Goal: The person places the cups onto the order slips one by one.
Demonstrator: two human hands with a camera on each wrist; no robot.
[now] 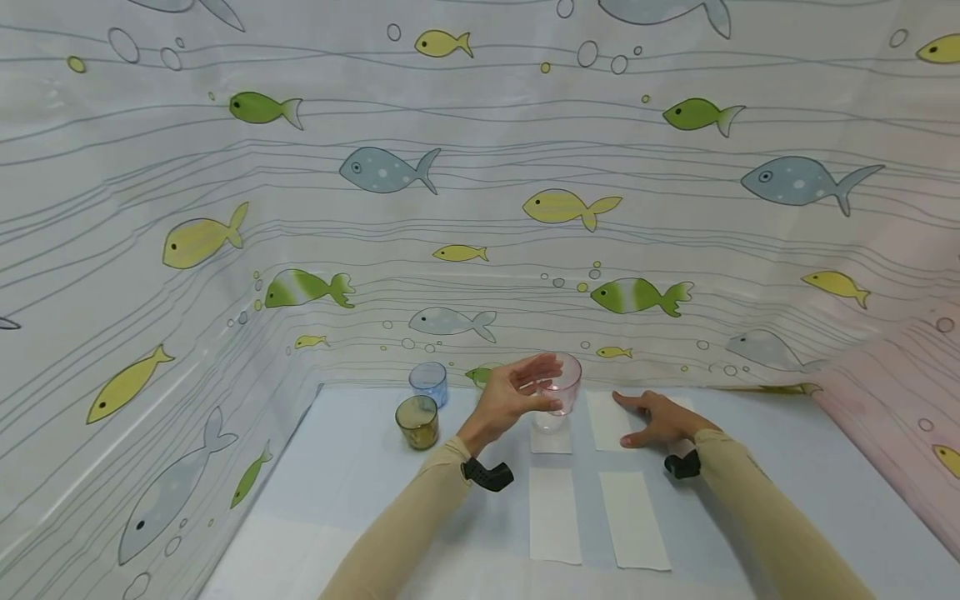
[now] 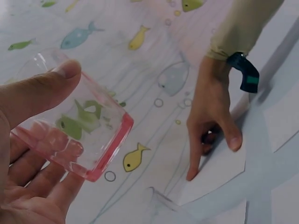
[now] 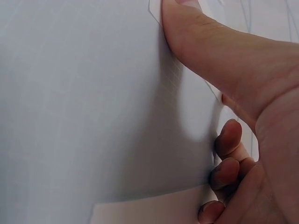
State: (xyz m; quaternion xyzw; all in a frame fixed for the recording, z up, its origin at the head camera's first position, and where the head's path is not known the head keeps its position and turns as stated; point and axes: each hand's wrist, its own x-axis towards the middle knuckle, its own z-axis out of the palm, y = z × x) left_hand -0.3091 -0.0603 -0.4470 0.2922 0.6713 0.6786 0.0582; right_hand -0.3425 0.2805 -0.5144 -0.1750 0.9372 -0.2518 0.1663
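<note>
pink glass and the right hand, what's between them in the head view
In the head view, a narrow stretch of pale table and part of a white paper strip show between the pink glass and the right hand.

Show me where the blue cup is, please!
In the head view, the blue cup stands left of the left hand, just behind the amber cup.

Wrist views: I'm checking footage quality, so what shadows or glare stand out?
Right wrist: a broad, soft-edged shadow falls across the pale surface beside the right hand; left wrist: small bright glints show on the pink glass.
</note>
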